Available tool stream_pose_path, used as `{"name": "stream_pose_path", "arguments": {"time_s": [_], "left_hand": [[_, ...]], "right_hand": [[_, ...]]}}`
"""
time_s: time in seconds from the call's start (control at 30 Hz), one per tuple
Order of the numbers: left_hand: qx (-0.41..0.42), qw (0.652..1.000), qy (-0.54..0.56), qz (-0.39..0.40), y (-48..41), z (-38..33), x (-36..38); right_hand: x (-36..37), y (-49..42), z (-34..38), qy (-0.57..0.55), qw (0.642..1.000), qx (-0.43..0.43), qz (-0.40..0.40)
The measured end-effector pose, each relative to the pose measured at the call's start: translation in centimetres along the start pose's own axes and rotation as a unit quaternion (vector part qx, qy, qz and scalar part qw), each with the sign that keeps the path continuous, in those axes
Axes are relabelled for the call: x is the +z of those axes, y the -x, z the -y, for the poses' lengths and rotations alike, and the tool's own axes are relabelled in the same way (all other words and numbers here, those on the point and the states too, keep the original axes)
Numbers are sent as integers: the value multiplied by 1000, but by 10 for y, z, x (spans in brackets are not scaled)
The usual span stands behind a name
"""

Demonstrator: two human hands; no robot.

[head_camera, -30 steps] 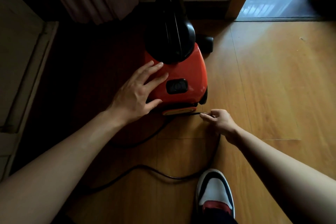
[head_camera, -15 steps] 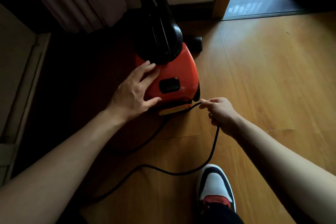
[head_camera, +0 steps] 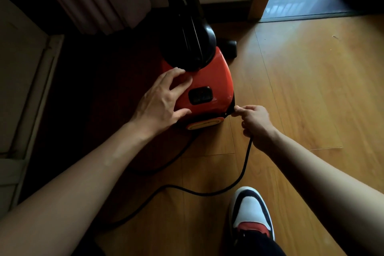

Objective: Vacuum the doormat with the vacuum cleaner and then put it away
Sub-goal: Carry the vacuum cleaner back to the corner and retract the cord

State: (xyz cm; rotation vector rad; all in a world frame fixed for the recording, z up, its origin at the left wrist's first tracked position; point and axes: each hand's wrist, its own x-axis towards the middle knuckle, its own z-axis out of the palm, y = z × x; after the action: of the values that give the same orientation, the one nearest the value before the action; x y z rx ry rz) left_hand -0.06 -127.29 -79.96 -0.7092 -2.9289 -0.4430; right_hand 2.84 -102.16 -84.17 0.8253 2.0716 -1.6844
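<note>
Left hand (head_camera: 161,103) flat on vacuum cleaner (head_camera: 209,81); right hand (head_camera: 254,120) pinching cord (head_camera: 243,170) at rear edge.

Head-worn, downward, near vacuum cleaner (head_camera: 214,81)

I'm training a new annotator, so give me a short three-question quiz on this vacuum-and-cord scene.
1. True or false: the left hand rests with spread fingers on the red vacuum cleaner.
2. What does the right hand pinch? A) a curtain B) the black cord C) a shoe
3. Fill in: the cord trails in a loop across the wooden ____.
Key: 1 true; 2 B; 3 floor.
</note>
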Motion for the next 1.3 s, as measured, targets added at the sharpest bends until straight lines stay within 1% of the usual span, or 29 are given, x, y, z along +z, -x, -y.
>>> {"name": "stream_pose_path", "arguments": {"time_s": [0.13,0.17,0.27,0.33,0.4,0.5,0.6,0.7,0.83,0.97,1.03,1.17,1.3], "left_hand": [[-2,1000,13,-1,1,2,1],[-4,1000,13,0,0,1,2],[-9,1000,6,-2,0,0,3],[-9,1000,-1,-9,0,-1,3],[-11,1000,0,-13,0,-1,3],[-12,1000,8,-15,0,-1,4],[-14,1000,16,-18,0,-2,5],[-18,1000,15,-20,1,-3,5],[-20,1000,16,-16,2,-2,5],[-19,999,24,-16,3,0,6],[-17,999,30,-15,3,2,5],[-9,999,33,-9,3,5,4],[-8,999,32,-5,2,6,2]], "right_hand": [[2,25,17,94,991,-92,36],[4,30,23,92,990,-93,46],[16,43,40,39,991,-91,88],[29,51,43,55,988,-116,92],[46,59,39,58,985,-131,96],[70,68,22,30,984,-134,111],[90,72,6,-12,987,-104,120],[111,71,-7,-53,984,-64,156],[134,60,-17,-76,983,-19,166],[142,52,-26,-106,974,32,195],[136,42,-31,-74,976,25,204],[122,19,-43,25,975,-4,221],[109,3,-48,82,970,17,229]]}}
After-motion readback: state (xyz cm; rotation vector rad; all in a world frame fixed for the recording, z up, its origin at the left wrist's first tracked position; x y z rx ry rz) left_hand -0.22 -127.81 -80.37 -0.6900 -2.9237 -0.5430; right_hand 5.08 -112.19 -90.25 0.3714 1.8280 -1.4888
